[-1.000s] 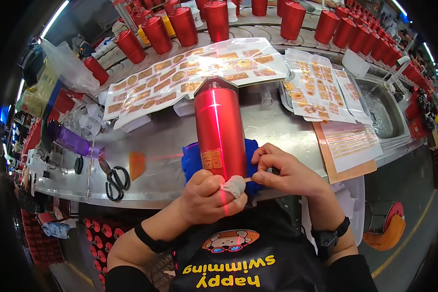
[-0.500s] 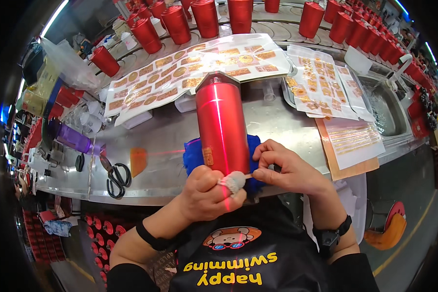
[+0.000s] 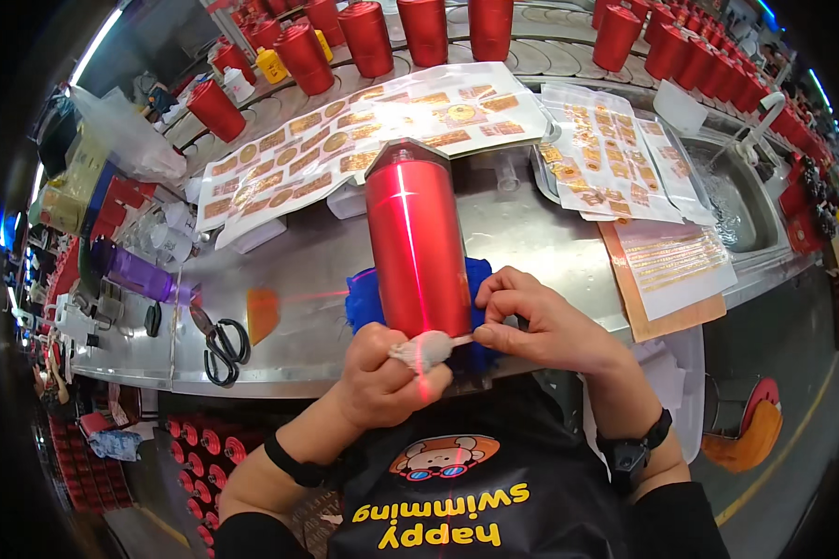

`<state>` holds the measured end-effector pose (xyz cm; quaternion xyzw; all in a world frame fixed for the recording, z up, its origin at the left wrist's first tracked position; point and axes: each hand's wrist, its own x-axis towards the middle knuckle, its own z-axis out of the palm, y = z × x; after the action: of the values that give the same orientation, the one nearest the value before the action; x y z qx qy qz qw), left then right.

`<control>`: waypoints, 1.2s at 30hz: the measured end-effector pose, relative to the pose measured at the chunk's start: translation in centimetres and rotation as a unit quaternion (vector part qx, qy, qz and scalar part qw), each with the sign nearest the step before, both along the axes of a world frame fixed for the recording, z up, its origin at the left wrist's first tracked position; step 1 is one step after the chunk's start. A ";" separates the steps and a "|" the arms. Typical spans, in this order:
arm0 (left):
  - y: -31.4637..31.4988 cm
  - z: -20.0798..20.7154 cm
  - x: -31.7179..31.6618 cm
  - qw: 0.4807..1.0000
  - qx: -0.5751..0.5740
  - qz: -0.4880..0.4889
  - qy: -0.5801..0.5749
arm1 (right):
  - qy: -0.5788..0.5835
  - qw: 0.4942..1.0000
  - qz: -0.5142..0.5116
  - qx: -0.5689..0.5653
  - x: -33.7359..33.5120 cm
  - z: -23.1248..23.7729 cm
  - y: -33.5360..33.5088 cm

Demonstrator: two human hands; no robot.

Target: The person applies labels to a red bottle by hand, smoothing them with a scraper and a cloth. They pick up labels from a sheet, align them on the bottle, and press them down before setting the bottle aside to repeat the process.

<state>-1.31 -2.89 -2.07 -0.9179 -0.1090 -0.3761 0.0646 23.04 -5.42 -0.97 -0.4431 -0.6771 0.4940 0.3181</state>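
A red metallic canister [image 3: 418, 252] lies on a blue cloth [image 3: 361, 300], its darker collar end away from me and red laser lines crossing it. My left hand [image 3: 375, 380] is curled in a fist at the canister's near end. One of its fingers wears a white knit cover [image 3: 423, 351]; whether the curled fingers hold anything is hidden. On the right, my right hand [image 3: 545, 326] pinches a thin pale strip [image 3: 462, 341] between thumb and finger. The strip's other end meets the finger cover.
Sheets of gold decals [image 3: 312, 154] lie beyond the canister, with more decal sheets [image 3: 606, 154] by the sink [image 3: 736, 200]. Black-handled scissors [image 3: 222, 349], an orange scraper-like piece [image 3: 263, 312] and a purple bottle [image 3: 130, 267] are left. Red canisters [image 3: 424, 33] line the conveyor behind.
The canister has turned, so the gold mark near its lower left no longer shows. My left hand has shifted slightly left, baring more of the strip. Canisters on the conveyor have moved right.
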 end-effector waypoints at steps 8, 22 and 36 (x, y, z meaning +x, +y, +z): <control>-0.1 1.1 0.3 0.998 0.024 0.017 0.057 | -0.016 1.000 -0.005 0.007 0.0 0.2 -0.1; -1.7 -2.0 -1.3 0.925 -0.338 0.146 -0.096 | -0.020 0.995 -0.040 0.093 -0.4 0.0 -1.3; -1.4 -0.3 1.6 0.830 -0.498 0.095 -0.233 | 0.312 0.937 -0.066 -0.144 -0.6 0.6 -3.2</control>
<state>0.28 -4.27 -2.37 -0.6957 -0.3801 -0.4656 -0.3935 22.43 -8.66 -0.32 -0.3512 -0.4342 0.6780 0.4780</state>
